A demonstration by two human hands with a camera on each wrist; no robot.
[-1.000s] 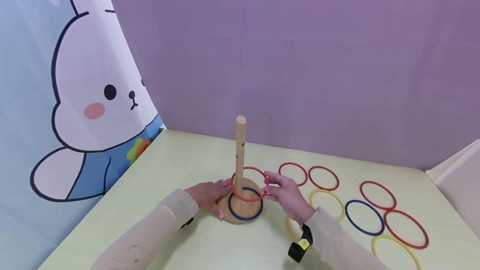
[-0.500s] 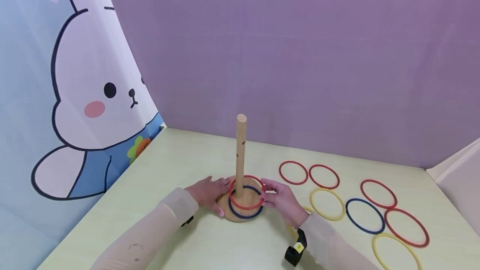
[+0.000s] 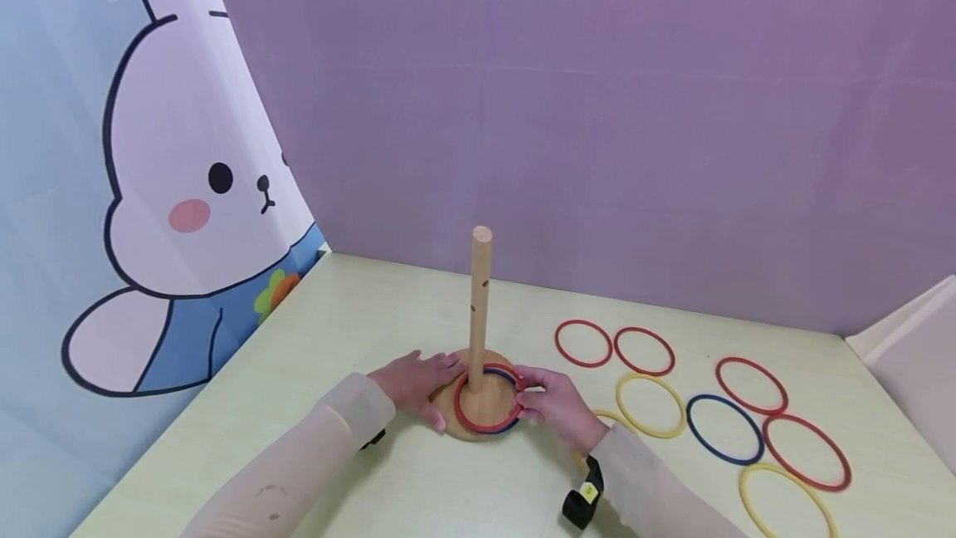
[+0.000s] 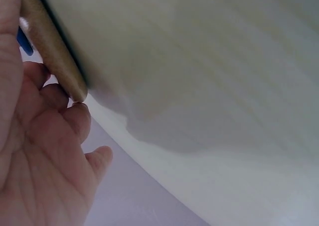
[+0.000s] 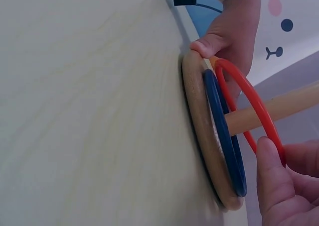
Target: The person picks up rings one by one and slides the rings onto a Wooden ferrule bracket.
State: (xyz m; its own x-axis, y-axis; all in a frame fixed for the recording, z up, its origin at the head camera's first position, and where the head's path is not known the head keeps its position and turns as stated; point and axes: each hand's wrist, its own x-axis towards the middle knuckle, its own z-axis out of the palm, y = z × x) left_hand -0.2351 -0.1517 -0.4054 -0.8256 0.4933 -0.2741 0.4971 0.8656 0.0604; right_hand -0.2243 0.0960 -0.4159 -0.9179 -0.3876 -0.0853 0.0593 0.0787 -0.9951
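A wooden ring-toss stand has an upright post on a round base. My left hand holds the base's left side, thumb at the near edge and fingers toward the far side. In the left wrist view its bent fingers meet the base's rim. Between thumb and fingers, my right hand pinches the right side of a red ring. This ring encircles the post low down, tilted, with its left part nearer the base. Beneath it a blue ring lies on the base around the post.
Right of the stand, several loose rings lie on the pale table: red, yellow and blue ones. Another yellow ring is partly hidden by my right hand and wrist. A purple backdrop rises behind the table.
My right hand has lowered the red ring down the post, close over the blue ring. The left hand stays at the base.
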